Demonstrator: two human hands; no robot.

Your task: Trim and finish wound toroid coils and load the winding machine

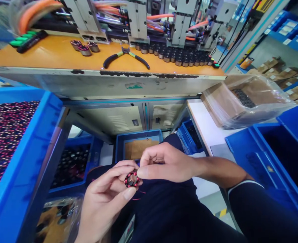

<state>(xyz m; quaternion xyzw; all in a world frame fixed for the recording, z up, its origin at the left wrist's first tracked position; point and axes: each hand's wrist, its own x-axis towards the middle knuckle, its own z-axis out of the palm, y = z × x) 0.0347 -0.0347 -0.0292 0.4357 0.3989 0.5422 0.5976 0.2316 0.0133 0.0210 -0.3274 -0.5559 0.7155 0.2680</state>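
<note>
Between my hands, above my lap, is a small round motor stator (132,179) with a dark ring and red wire windings. My left hand (108,192) grips it from below and the left, thumb at its lower edge. The thumb and fingertips of my right hand (164,163) pinch at its upper right edge; whether they hold a wire end there is hidden. Thin red wire ends hang beneath the stator, against my dark clothing.
On the orange bench lie cutting pliers (125,51), a few wound stators (84,50) and rows of dark cylindrical parts (179,55). A blue bin (44,111) of red-wound parts stands left. At right are a plastic-lined carton (219,101) and a blue crate (255,148). A blue tray (139,134) sits below.
</note>
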